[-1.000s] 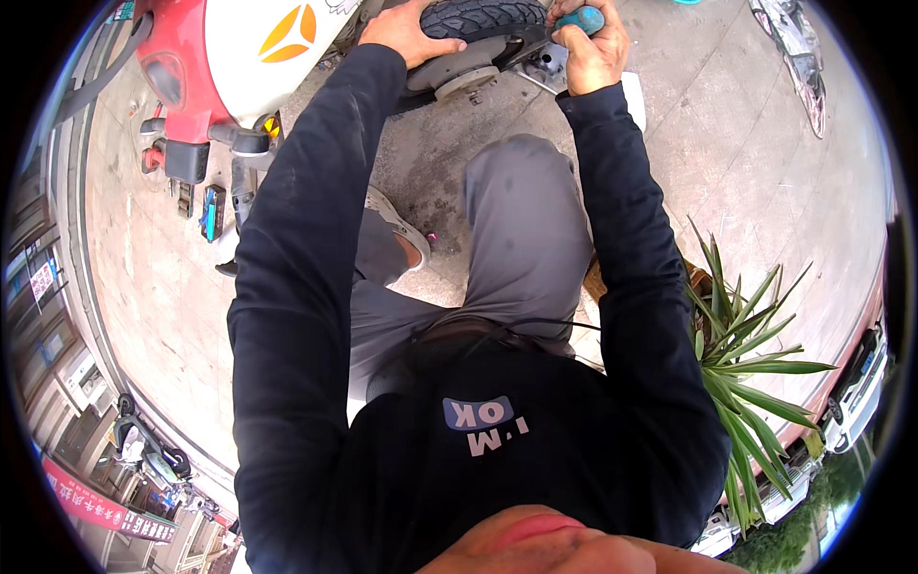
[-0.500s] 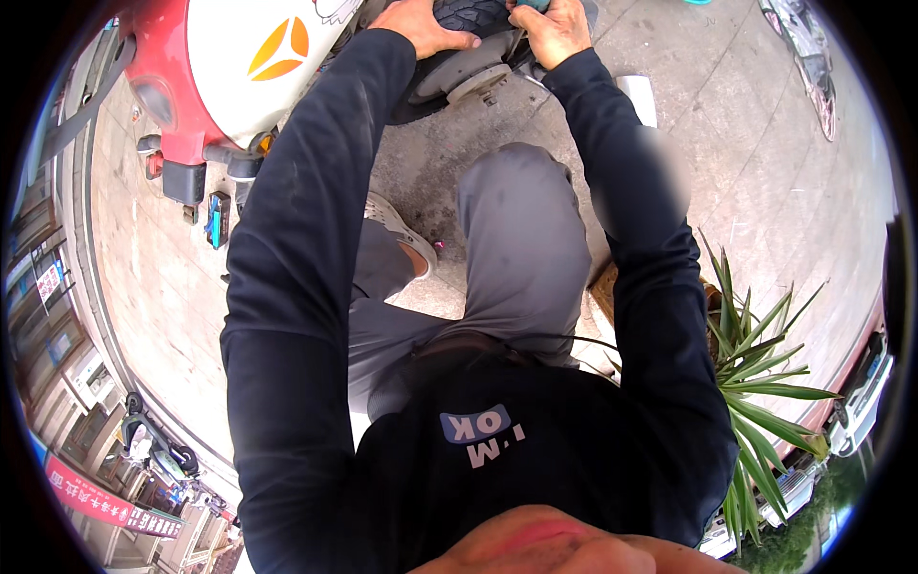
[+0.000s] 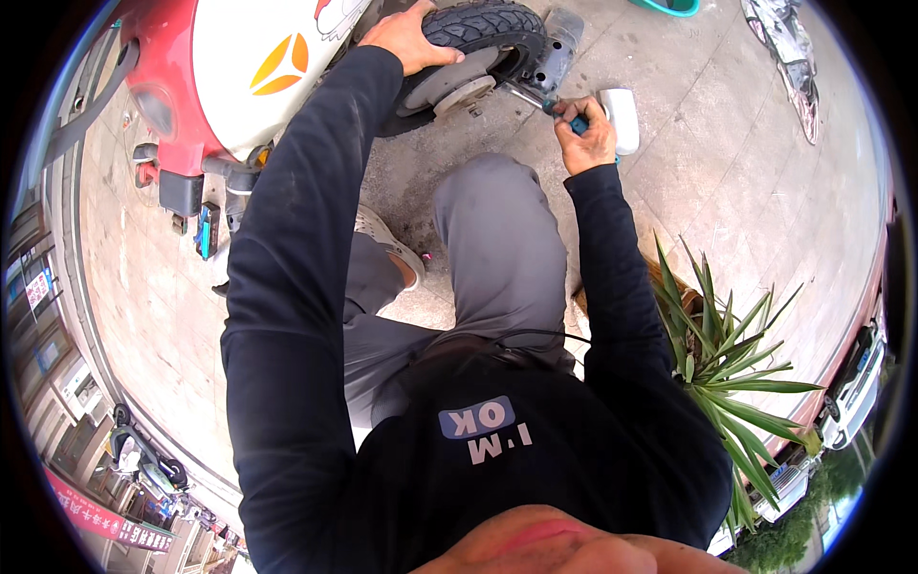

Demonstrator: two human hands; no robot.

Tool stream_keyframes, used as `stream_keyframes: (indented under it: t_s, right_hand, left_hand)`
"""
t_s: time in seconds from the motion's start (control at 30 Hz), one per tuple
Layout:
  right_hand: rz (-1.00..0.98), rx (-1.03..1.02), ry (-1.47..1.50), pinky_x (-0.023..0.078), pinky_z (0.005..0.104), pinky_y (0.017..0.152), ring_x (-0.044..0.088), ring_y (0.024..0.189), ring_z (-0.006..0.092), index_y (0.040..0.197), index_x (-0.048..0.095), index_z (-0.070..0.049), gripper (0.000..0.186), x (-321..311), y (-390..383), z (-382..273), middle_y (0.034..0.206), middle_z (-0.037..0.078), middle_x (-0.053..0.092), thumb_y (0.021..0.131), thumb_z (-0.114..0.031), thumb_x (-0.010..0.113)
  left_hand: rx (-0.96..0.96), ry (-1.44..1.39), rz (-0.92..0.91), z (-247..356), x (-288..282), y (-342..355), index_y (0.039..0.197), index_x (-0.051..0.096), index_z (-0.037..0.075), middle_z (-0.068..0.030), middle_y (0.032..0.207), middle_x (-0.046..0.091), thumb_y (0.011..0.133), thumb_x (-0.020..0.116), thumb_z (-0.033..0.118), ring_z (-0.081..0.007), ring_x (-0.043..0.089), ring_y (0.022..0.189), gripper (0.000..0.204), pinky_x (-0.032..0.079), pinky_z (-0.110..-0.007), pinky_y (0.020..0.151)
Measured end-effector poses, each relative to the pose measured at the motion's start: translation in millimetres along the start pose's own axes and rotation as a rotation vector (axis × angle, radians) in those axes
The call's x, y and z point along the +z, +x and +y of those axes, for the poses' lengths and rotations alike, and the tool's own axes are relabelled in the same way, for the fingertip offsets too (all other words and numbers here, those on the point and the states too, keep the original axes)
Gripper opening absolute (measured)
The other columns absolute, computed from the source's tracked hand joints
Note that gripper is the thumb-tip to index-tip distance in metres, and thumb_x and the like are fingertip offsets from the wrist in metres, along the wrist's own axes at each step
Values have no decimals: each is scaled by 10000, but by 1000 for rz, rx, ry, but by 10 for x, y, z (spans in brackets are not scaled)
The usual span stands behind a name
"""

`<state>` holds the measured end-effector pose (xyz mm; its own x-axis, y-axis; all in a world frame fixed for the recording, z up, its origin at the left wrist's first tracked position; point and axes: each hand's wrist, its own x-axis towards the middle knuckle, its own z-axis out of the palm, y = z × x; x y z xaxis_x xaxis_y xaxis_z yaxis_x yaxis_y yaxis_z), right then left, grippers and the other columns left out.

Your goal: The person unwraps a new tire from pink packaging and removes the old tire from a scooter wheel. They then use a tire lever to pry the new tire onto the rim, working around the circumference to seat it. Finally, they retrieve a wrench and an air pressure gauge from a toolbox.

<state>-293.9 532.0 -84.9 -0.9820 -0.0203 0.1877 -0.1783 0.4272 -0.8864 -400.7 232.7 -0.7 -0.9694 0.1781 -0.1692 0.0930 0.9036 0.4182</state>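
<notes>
My left hand point(image 3: 406, 41) grips the black tyre point(image 3: 492, 26) of a red and white scooter point(image 3: 234, 72), its thumb stretched over the sidewall. The other fingers are partly hidden beyond the tyre. In my right hand point(image 3: 588, 143) is a screwdriver point(image 3: 525, 94) with a teal handle, closed in the fingers. Its metal shaft points left, to the lower side of the wheel, near the hub point(image 3: 465, 98). Whether the tip touches the wheel cannot be made out.
A grey scooter part point(image 3: 559, 46) lies right of the wheel. Beside my right hand is a white rounded object point(image 3: 622, 119). A teal basin point(image 3: 671, 6) and a crumpled sheet point(image 3: 792, 62) lie farther off. A spiky plant point(image 3: 727, 378) stands right of my arm.
My right hand has moved from the tyre's top down and right, bringing the screwdriver to the wheel's lower side. My left hand stays on the tyre, shifted slightly left.
</notes>
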Motion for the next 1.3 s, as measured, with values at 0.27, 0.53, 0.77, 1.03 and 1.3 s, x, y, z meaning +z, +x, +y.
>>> stream_keyframes:
  t_s: [0.27, 0.53, 0.77, 1.03, 1.3]
  right_hand:
    - [-372, 265, -978, 570, 510, 774, 696, 896, 405, 1086, 619, -81, 315, 130, 20, -494, 989, 167, 667, 790, -150, 699]
    - [-468, 383, -783, 559, 531, 806, 696, 935, 414, 1174, 580, -93, 374, -39, -849, -61, 1032, 207, 705, 826, -212, 648]
    - [-381, 400, -559, 542, 550, 784, 676, 946, 445, 1327, 486, -189, 457, 98, -1648, 1012, 1169, 191, 664, 915, -314, 642]
    - [-518, 339, -1082, 453, 497, 933, 636, 1087, 337, 1184, 612, -122, 454, 579, -1539, 1836, 1203, 141, 581, 896, -468, 674]
    - [-631, 819, -860, 529, 519, 940, 657, 1118, 411, 1251, 570, -120, 516, 734, -1279, 1738, 1223, 220, 637, 886, -469, 678]
  left_hand:
    - [-83, 143, 67, 248, 123, -44, 1442, 503, 184, -202, 1189, 695, 686, 848, 510, -363, 669, 1116, 893, 521, -439, 992]
    - [-4, 236, -79, 363, -19, -189, 1414, 530, 172, -175, 1166, 710, 665, 881, 399, -353, 673, 1112, 858, 522, -449, 1005]
    - [161, 240, 1, 51, -20, 274, 1423, 535, 195, -205, 1160, 699, 653, 899, 392, -379, 669, 1094, 875, 527, -447, 987]
    - [138, 7, -70, 214, -171, 384, 1374, 540, 124, -242, 1225, 661, 611, 901, 304, -410, 607, 1183, 863, 477, -452, 1022]
    - [165, 53, -7, 67, -59, 326, 1362, 523, 135, -248, 1177, 648, 590, 927, 347, -421, 612, 1135, 897, 487, -470, 990]
